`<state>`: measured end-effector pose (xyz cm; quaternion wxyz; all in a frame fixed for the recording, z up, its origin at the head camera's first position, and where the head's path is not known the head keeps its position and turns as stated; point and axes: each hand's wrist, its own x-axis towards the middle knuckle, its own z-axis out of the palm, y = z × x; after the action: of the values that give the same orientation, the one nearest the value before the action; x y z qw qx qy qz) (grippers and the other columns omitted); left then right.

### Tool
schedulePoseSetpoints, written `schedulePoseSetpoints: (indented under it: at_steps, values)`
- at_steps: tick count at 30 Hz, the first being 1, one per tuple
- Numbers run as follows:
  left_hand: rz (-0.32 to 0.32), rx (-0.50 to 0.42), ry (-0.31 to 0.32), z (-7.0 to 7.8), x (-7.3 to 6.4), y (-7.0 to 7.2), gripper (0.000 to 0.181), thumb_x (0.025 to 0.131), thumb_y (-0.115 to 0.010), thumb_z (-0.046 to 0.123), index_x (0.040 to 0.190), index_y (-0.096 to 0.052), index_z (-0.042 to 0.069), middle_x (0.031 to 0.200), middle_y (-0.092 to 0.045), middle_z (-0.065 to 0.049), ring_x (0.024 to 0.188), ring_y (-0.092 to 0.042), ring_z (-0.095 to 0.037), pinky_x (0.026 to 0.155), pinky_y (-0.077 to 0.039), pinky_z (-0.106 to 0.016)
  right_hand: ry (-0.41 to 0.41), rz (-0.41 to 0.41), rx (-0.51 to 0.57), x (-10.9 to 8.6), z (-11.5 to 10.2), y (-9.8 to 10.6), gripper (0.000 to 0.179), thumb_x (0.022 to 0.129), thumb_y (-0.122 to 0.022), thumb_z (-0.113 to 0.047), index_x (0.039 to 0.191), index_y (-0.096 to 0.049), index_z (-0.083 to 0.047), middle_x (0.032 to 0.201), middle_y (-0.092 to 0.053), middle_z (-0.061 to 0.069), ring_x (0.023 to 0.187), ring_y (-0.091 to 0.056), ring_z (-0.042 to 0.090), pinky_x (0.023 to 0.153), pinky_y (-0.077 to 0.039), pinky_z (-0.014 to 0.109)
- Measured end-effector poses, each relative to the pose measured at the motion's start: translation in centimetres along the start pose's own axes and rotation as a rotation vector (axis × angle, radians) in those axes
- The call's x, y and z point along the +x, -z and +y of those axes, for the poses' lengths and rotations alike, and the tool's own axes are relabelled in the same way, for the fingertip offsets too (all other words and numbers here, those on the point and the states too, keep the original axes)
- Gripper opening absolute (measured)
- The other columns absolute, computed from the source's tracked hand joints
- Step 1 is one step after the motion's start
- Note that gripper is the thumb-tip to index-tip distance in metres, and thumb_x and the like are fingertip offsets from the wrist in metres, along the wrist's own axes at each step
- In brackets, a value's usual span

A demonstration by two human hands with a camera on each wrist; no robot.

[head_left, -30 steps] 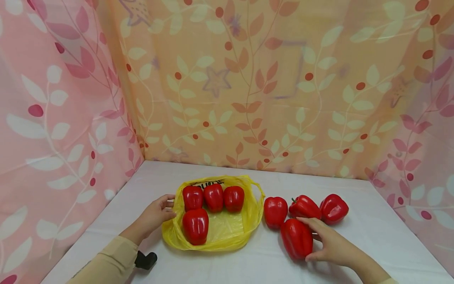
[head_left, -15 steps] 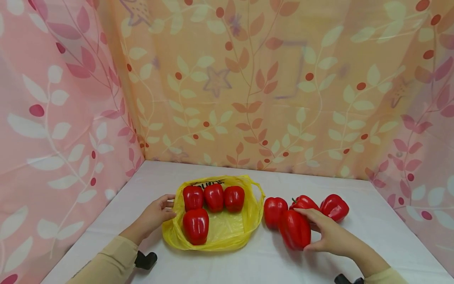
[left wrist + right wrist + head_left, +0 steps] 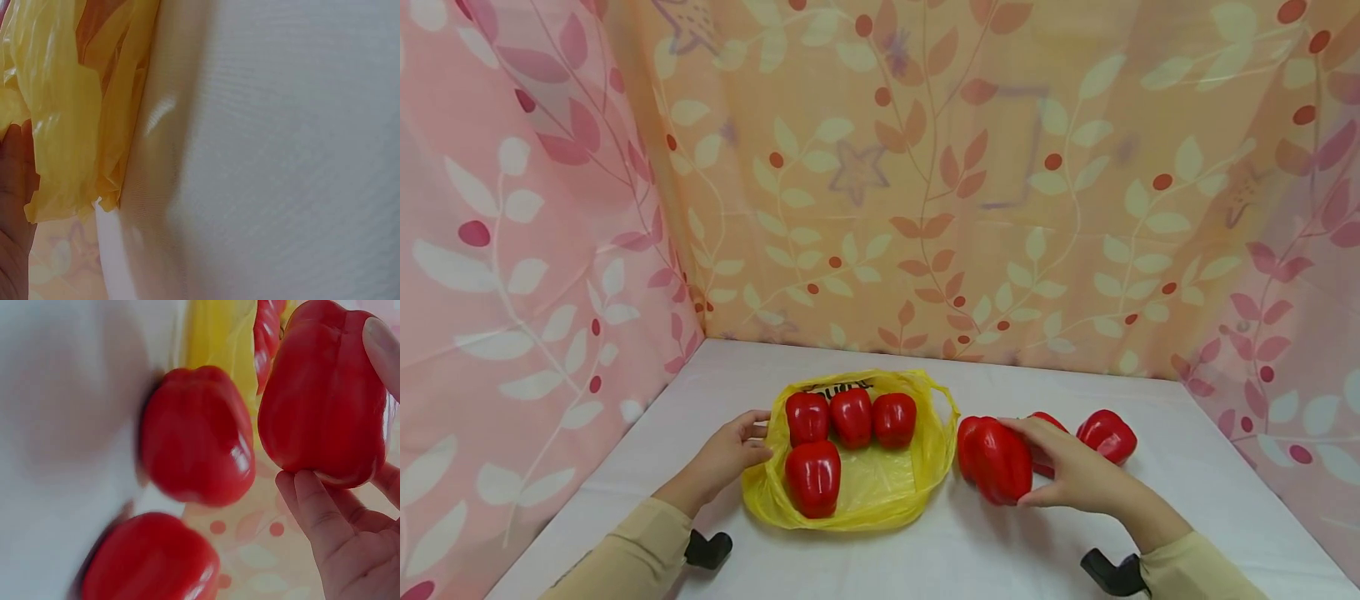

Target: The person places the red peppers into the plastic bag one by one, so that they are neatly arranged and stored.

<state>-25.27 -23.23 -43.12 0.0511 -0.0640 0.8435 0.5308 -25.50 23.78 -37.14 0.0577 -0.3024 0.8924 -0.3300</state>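
Note:
My right hand [image 3: 1075,471] grips a red bell pepper [image 3: 1003,462], thumb on one side and fingers on the other. In the head view this pepper overlaps another bell pepper [image 3: 967,442] standing right of the yellow plastic bag [image 3: 880,500]. The right wrist view shows the held bell pepper [image 3: 325,394] tilted, fingertips at its lower end. Beside the bag's left edge, my left hand [image 3: 730,454] has its fingertips at the plastic, thumb and fingers apart. In the left wrist view, yellow plastic [image 3: 62,119] hangs beside the fingers. Several bell peppers [image 3: 814,479] lie in the bag's opening.
Behind my right hand lie a partly hidden bell pepper [image 3: 1048,421] and another bell pepper [image 3: 1107,437]. A white cloth [image 3: 865,575] covers the table. Orange patterned fabric [image 3: 925,208] stands at the back, with pink fabric [image 3: 535,292] at the left side.
My right hand has lifted the front bell pepper and carried it left and farther back, toward the bag. The left hand and the bag have stayed in place.

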Motion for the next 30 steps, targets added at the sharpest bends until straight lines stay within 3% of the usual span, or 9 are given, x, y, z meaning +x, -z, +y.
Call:
schedulePoseSetpoints:
  at_steps: [11,25,30]
  values:
    - [0.007,-0.001,-0.003,0.0,0.0,0.0,0.056,0.080,-0.067,0.007,0.131,-0.044,0.014,0.116,-0.053,-0.010,0.093,-0.056,-0.019,0.082,-0.052,-0.035,0.024,-0.033,0.006,3.0,-1.5,-0.9,0.088,0.058,-0.083,-0.040,0.133,-0.039,-0.036,0.121,-0.048,-0.010,0.113,-0.047,0.020,0.076,-0.054,0.032]
    - [0.008,-0.017,-0.008,0.4,-0.3,0.1,0.055,0.080,-0.066,0.004,0.130,-0.045,0.013,0.115,-0.054,-0.011,0.094,-0.057,-0.019,0.083,-0.052,-0.034,0.019,-0.076,0.051,6.0,-3.3,-2.5,0.085,0.062,-0.082,-0.038,0.134,-0.038,-0.032,0.123,-0.046,-0.005,0.115,-0.046,0.022,0.077,-0.054,0.034]
    - [0.008,-0.017,-0.009,0.7,-0.5,0.1,0.055,0.080,-0.065,0.003,0.131,-0.045,0.012,0.112,-0.055,-0.010,0.092,-0.058,-0.018,0.083,-0.052,-0.034,0.044,-0.065,0.003,6.6,-4.2,-3.1,0.088,0.062,-0.082,-0.040,0.136,-0.037,-0.026,0.124,-0.046,-0.006,0.114,-0.046,0.019,0.079,-0.053,0.034]
